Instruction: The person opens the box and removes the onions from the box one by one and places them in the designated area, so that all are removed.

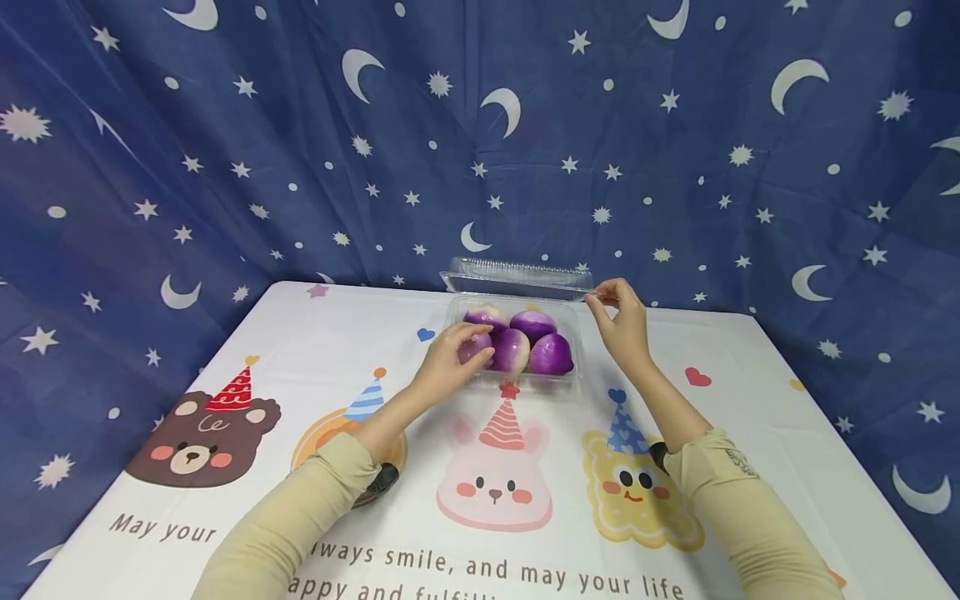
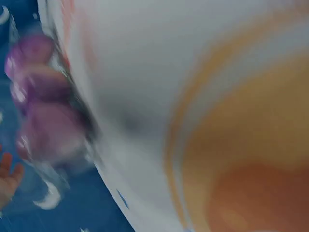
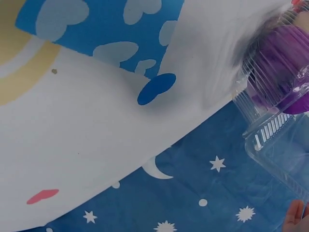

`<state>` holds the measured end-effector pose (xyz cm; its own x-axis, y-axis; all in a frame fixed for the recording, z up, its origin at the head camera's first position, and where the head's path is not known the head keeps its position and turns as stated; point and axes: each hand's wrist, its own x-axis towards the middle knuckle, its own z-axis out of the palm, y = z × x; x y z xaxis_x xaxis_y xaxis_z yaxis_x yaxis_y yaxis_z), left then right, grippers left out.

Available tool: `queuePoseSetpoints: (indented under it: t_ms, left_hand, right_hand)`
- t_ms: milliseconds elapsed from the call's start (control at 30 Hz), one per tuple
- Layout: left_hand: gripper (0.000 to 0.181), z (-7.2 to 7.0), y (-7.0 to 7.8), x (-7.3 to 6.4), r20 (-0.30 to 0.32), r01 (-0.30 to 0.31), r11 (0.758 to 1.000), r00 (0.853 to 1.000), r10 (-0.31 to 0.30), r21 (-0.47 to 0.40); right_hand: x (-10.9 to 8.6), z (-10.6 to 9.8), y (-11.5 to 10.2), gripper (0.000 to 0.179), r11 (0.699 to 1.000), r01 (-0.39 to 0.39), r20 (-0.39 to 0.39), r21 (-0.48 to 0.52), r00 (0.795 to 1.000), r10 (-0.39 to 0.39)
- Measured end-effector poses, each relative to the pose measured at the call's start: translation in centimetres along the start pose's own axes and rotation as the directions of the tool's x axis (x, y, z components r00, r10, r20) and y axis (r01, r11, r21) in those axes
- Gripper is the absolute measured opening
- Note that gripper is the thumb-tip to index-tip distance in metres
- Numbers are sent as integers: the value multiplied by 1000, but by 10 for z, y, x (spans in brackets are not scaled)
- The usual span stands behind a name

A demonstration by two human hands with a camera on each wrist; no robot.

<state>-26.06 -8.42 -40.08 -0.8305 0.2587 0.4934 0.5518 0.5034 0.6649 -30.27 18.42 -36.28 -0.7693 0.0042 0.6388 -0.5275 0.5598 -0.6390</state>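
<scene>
Several glossy, round purple-and-white pieces (image 1: 551, 354) lie in a clear plastic clamshell box (image 1: 573, 333) at the table's back edge. Its hinged lid (image 1: 517, 279) stands raised behind them. At the lid's right front corner, my right hand (image 1: 624, 325) pinches the edge between thumb and fingers; in the right wrist view the fingertips (image 3: 293, 215) show at that edge. My left hand (image 1: 446, 362) reaches over the box's front left, its thumb and fingers spread about the leftmost purple piece (image 1: 475, 346). The left wrist view is blurred, with those fingers (image 2: 6, 166) just beside the purple pieces.
A white tablecloth (image 1: 570, 517) printed with cartoon animals, party hats and lettering covers the table. Close behind the table's back edge hangs a dark blue curtain (image 1: 525, 200) with moons and stars. Dark bands sit at both wrists by the beige sleeves (image 1: 300, 508).
</scene>
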Motion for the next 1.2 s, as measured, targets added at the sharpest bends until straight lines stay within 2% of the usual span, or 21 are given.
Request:
queuePoseSetpoints:
  t_ms: [133, 233, 400, 467, 633, 767, 900, 967, 1033, 1200]
  left_hand:
    - [49, -7, -14, 0, 61, 46, 990, 997, -54, 130]
    - [60, -11, -21, 3, 108, 93, 978, 988, -114, 187]
    - [82, -13, -28, 9, 161, 103, 953, 975, -153, 284]
    - [89, -13, -31, 9, 164, 112, 947, 972, -167, 301]
    - [96, -12, -38, 6, 163, 200, 933, 953, -256, 298]
    - [97, -7, -41, 5, 222, 242, 916, 921, -321, 321]
    - [97, -3, -43, 6, 274, 248, 890, 889, -366, 382]
    - [97, -2, -44, 6, 274, 253, 880, 884, -380, 402]
    - [97, -2, -44, 7, 270, 255, 875, 883, -384, 412]
    - [98, -2, -44, 8, 274, 246, 884, 888, -370, 397]
  right_hand:
    - [1, 2, 3, 20, 999, -23, -31, 22, 999, 24]
    - [4, 2, 4, 19, 999, -29, -49, 19, 998, 30]
    - [9, 3, 4, 21, 999, -40, -38, 3, 998, 40]
    - [9, 5, 5, 23, 998, -55, -8, -10, 998, 54]
    - [9, 8, 12, 27, 993, -91, 110, -70, 989, 98]
    - [8, 9, 21, 26, 986, -128, 184, -104, 972, 145]
    - [10, 11, 28, 36, 978, -182, 292, -106, 934, 205]
    - [11, 13, 30, 45, 975, -197, 345, -99, 913, 220]
    - [13, 15, 33, 51, 974, -206, 373, -98, 899, 228]
    - [14, 19, 35, 51, 970, -223, 351, -96, 904, 243]
